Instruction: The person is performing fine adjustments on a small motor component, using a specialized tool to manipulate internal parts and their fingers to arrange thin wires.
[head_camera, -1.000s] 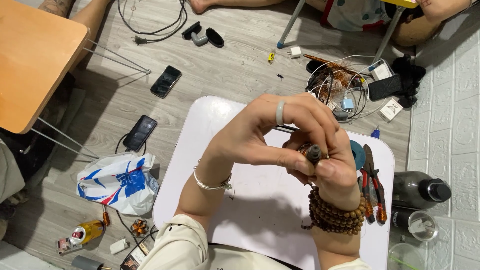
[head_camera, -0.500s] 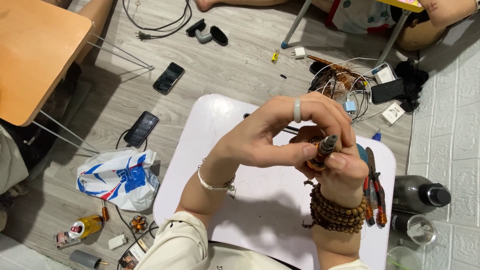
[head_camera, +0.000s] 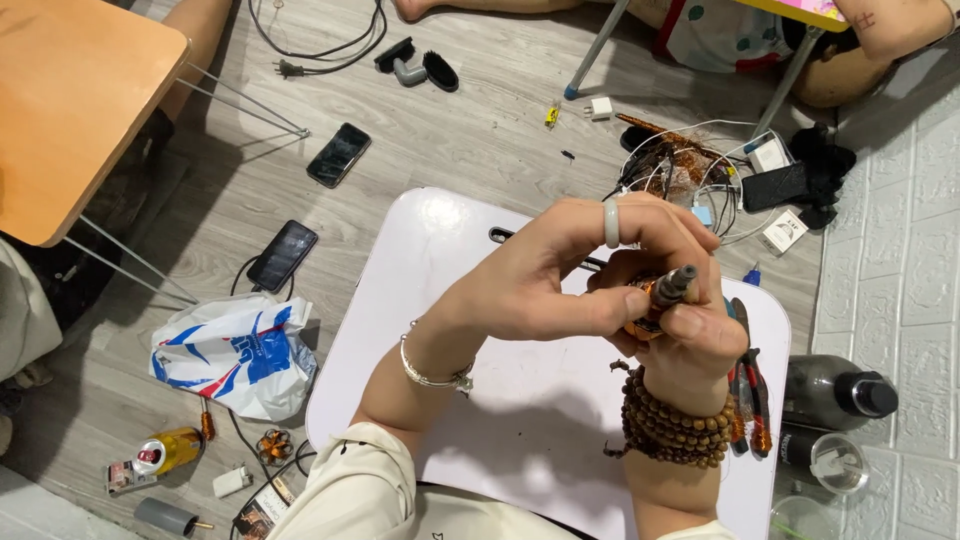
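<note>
1. My right hand (head_camera: 690, 340) had its fingers clamped around a small copper-wound motor part (head_camera: 652, 305), grey shaft end (head_camera: 678, 282) poking up, held above the white worktop (head_camera: 520, 420).
2. My left hand (head_camera: 560, 280) came over the top, thumb and fingers pinched together on the same part by the shaft.
3. Best way to work it, I judged: right hand fixed as the anchor, left hand making small moves only, part kept over the worktop so anything dropped landed on white.
4. Edges: pliers (head_camera: 748, 385) lay just beside my right wrist at the worktop's right edge; dark bottle (head_camera: 835, 390) beyond them, near the wall.
5. Open room: bare worktop below and left of my hands. Floor was cluttered: wire tangle (head_camera: 680, 170), phone (head_camera: 283, 255), plastic bag (head_camera: 235, 355).
</note>
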